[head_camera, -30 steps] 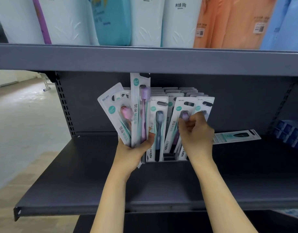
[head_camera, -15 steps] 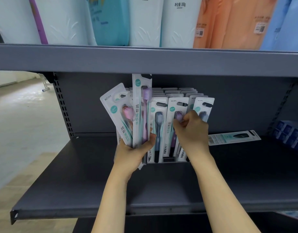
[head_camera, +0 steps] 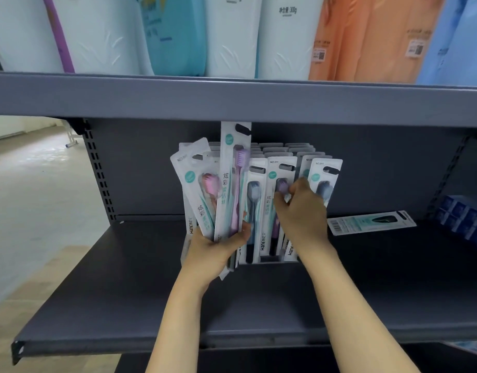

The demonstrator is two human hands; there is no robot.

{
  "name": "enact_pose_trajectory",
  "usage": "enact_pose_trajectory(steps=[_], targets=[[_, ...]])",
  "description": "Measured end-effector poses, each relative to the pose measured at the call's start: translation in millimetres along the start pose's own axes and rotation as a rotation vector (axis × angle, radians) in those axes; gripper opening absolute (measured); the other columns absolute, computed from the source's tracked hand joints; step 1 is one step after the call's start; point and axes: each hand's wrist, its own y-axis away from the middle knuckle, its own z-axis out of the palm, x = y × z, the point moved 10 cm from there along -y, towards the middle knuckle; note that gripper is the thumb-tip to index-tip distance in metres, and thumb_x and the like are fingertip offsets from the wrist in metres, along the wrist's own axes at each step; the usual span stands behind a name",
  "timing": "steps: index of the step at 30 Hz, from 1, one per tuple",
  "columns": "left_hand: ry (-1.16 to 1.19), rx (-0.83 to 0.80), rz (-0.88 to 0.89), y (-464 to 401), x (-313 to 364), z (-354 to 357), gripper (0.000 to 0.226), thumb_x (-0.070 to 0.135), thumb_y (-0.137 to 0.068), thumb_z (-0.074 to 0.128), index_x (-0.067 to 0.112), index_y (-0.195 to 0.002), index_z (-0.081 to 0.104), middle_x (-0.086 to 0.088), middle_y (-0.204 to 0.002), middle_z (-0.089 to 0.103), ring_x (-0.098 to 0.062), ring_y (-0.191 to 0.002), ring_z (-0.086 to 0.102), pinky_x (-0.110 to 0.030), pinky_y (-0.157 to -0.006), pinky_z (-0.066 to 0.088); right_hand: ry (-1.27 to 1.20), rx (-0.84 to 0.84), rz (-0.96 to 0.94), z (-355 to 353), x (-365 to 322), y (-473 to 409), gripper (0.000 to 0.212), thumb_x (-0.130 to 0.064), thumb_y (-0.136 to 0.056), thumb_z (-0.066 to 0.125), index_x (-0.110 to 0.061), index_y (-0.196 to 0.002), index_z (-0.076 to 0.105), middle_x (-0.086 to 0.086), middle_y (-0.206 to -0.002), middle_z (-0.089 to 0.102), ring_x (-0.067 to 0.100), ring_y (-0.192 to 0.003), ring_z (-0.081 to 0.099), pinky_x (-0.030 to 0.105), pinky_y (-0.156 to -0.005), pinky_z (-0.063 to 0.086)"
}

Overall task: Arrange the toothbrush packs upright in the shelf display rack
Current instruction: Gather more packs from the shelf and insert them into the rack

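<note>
Head view: gray shelf (head_camera: 129, 292) under an upper shelf (head_camera: 232, 100) loaded with soft refill pouches (head_camera: 232, 36).
Left hand (head_camera: 218, 249): at 9 o'clock of the rack, clenched round the lower ends of a fan of toothbrush packs (head_camera: 205, 195); tallest one, a purple-brush pack (head_camera: 236, 179), nearly vertical, pink one tilted toward 11 o'clock.
Right hand (head_camera: 302, 211): fingers curled, pinching the front pack (head_camera: 279, 200) of a middle row near its brush head.
Display rack (head_camera: 269, 258): low dark tray at shelf centre, several rows of packs standing upright, card tops lined up toward 12 o'clock; front rows fuller than not, exact count unclear.
Loose pack (head_camera: 372, 222): flat on the shelf at 3 o'clock of the rack, barcode side up, not yet racked.
Blue boxes (head_camera: 460, 219): far 3 o'clock edge.
Handling, judged: light, thin card with a clear blister, stiff lengthwise but bendable; glossy, likely to slide against neighbours.
Best hold, judged: card edges or lower half, thumb on the face, so the base drops squarely into a slot.
</note>
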Motion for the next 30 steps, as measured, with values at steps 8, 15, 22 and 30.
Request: enact_pose_trajectory(steps=[8,15,22,30], targets=[[-0.046,-0.085,-0.022,2.1,-2.5,7.7,0.022,-0.004,-0.079,0.071,0.015,-0.092,0.072,0.006,-0.083,0.074,-0.008,-0.087,0.070,-0.015,-0.071,0.052,-0.170,0.073,-0.045,-40.0,-36.6,13.2,0.030,-0.041,-0.093,0.051,-0.012,-0.104,0.050,0.005,-0.072,0.064,0.013,-0.060,0.058,0.024,-0.055,0.041],[-0.102,-0.172,-0.096,7.9,-10.2,12.0,0.031,-0.002,-0.073,0.077,0.021,-0.093,0.073,0.000,-0.090,0.075,-0.015,-0.091,0.071,-0.032,-0.085,0.055,-0.357,-0.087,-0.103,-28.6,-64.8,22.8,0.017,-0.040,-0.087,0.060,-0.029,-0.086,0.047,-0.005,-0.071,0.063,0.013,-0.064,0.065,0.038,-0.066,0.057],[-0.093,-0.084,-0.122,9.1,-11.1,-5.0,0.041,0.056,-0.075,0.062,0.025,-0.102,0.069,0.011,-0.094,0.075,-0.002,-0.090,0.069,-0.021,-0.082,0.053,-0.191,0.093,-0.186,-52.9,-59.7,20.8,0.017,-0.026,-0.091,0.058,-0.013,-0.088,0.048,-0.010,-0.059,0.057,0.000,-0.058,0.058,0.008,-0.051,0.042],[0.002,0.128,-0.091,0.2,-13.8,-30.9,0.018,0.023,-0.090,0.060,0.009,-0.087,0.071,-0.010,-0.080,0.074,-0.029,-0.083,0.071,-0.028,-0.077,0.057,-0.187,0.339,-0.153,-81.5,-40.1,15.6,0.011,-0.022,-0.095,0.053,-0.016,-0.090,0.046,-0.008,-0.055,0.050,0.001,-0.046,0.054,0.006,-0.046,0.038]])
